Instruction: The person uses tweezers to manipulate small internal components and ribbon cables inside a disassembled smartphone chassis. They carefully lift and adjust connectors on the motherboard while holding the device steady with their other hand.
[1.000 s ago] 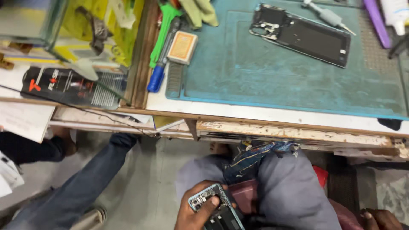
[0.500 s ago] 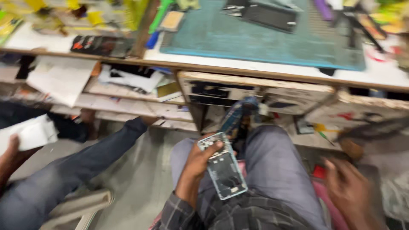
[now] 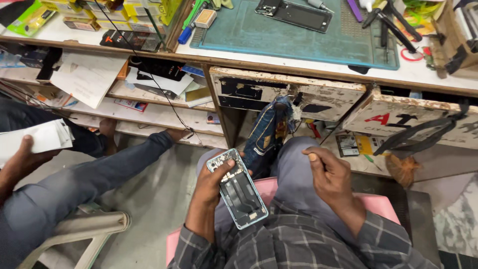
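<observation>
A cluttered repair table (image 3: pixel 438 74) runs across the far side of the scene, with open shelves of papers and boxes below it and a bare grey floor (image 3: pixel 154 199) underneath. The person sits on a pink stool (image 3: pixel 266 187), lap in view.

The left hand (image 3: pixel 211 184) grips an opened phone frame (image 3: pixel 238 188) by its left edge, thumb over the upper part, so the light blue frame lies tilted over the left thigh with its dark inner side up. The right hand (image 3: pixel 331 174) rests on the right thigh, well apart from the frame; its fingers are curled and thumb and forefinger are pinched together, though whether they hold anything small cannot be told.

Between and just beyond the hands, a folded bit of denim cloth (image 3: pixel 269 132) hangs from the worn drawer front (image 3: pixel 286 92). Far beyond them, on the table, a teal work mat (image 3: pixel 298 37) carries a second dark phone body (image 3: pixel 294 14), with pliers (image 3: pixel 393 25) at its right end.

To the left of the left hand, another person's outstretched leg (image 3: pixel 89 174) crosses the floor, and that person's hand (image 3: pixel 22 159) holds white papers (image 3: pixel 40 139).
</observation>
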